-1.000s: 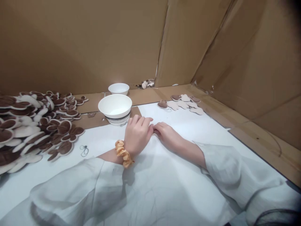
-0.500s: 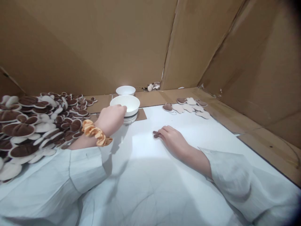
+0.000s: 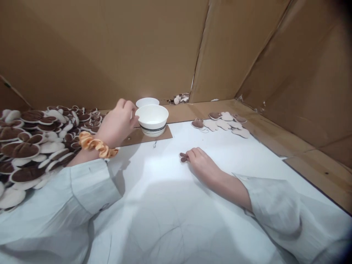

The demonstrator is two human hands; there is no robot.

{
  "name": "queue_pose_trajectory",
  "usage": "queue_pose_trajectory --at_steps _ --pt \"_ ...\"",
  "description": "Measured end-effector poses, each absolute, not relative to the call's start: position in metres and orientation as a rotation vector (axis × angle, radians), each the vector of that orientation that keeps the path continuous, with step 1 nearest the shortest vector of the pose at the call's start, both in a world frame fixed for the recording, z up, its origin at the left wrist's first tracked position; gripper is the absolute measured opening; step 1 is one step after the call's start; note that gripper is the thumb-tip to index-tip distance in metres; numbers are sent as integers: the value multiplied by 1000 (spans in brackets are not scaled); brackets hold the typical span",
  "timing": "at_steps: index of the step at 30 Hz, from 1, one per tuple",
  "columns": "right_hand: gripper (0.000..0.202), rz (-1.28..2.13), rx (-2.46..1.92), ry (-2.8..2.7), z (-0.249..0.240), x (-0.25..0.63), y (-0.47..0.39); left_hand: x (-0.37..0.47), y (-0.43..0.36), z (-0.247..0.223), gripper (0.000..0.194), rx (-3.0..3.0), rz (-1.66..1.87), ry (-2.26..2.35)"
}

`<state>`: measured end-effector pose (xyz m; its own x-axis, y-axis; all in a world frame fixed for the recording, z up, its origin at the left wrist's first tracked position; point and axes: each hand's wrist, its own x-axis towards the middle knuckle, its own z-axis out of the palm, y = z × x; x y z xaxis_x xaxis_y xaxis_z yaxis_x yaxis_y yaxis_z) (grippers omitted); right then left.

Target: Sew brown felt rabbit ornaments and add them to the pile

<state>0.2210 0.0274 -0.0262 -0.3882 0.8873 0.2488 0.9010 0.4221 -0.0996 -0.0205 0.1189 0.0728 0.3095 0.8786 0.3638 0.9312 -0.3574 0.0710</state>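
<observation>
My left hand (image 3: 119, 119), with an orange scrunchie (image 3: 96, 146) on its wrist, is at the left rim of a white bowl (image 3: 154, 126) with dark stripes. Its fingers are bent, with a gap between forefinger and thumb, and the thumb tip is at or against the bowl's rim. Nothing shows in that hand. On the white table, my right hand (image 3: 202, 163) is closed on the edge of a small brown fabric piece (image 3: 183, 157) with rounded lobes and a pale border; the fingers cover part of it.
A second white bowl (image 3: 147, 102) stands behind the striped one. Brown-and-white fabric pieces (image 3: 41, 143) lie heaped at the left. Several pale and brown pieces (image 3: 222, 124) lie at the back right. Cardboard walls (image 3: 110, 51) enclose the table (image 3: 170, 205).
My left hand has moved left and up from the front of the striped bowl to its left rim. That bowl has shifted slightly back and right. My right hand stays put on its piece.
</observation>
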Motion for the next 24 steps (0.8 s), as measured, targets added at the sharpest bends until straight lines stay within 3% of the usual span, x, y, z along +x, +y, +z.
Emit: queue_pose_trajectory --at_steps 5,11,18,24 --pt "14 -104 -1510 -2457 -27 222 29 4 95 55 40 -2436 -67 -1827" --pt "18 21 -1454 -2468 -26 222 24 26 90 4 33 -2505 -212 -1801" --pt "19 584 -1415 -2217 -13 224 22 19 99 -6 19 -2633 -993 -1893" --pt "13 1354 -1533 -1733 14 224 36 23 96 -8 16 -2671 -1896 -2429"
